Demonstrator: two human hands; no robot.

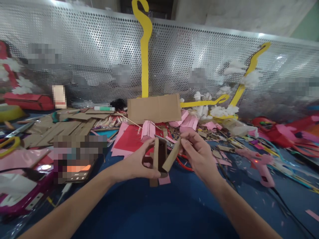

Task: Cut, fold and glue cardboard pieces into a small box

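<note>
My left hand (pixel 136 164) grips a small open cardboard box piece (pixel 159 156), thumb below and fingers curled over its left side. My right hand (pixel 198 154) pinches a flat cardboard strip (pixel 172 154) and holds it tilted against the right side of that piece. Both hands hover over the blue tabletop (pixel 154 212), just in front of red and pink paper sheets (pixel 129 141). A pink paper scrap (pixel 164 180) lies under the cardboard piece.
A pink glue gun (pixel 260 164) with its cord lies to the right. A larger cardboard box (pixel 154 108) stands behind, with yellow hook shapes (pixel 145 49) and cotton tufts (pixel 214 109) against the perforated metal wall. Cardboard offcuts (pixel 62 127), scissors (pixel 15 132) and a phone (pixel 77 167) lie left.
</note>
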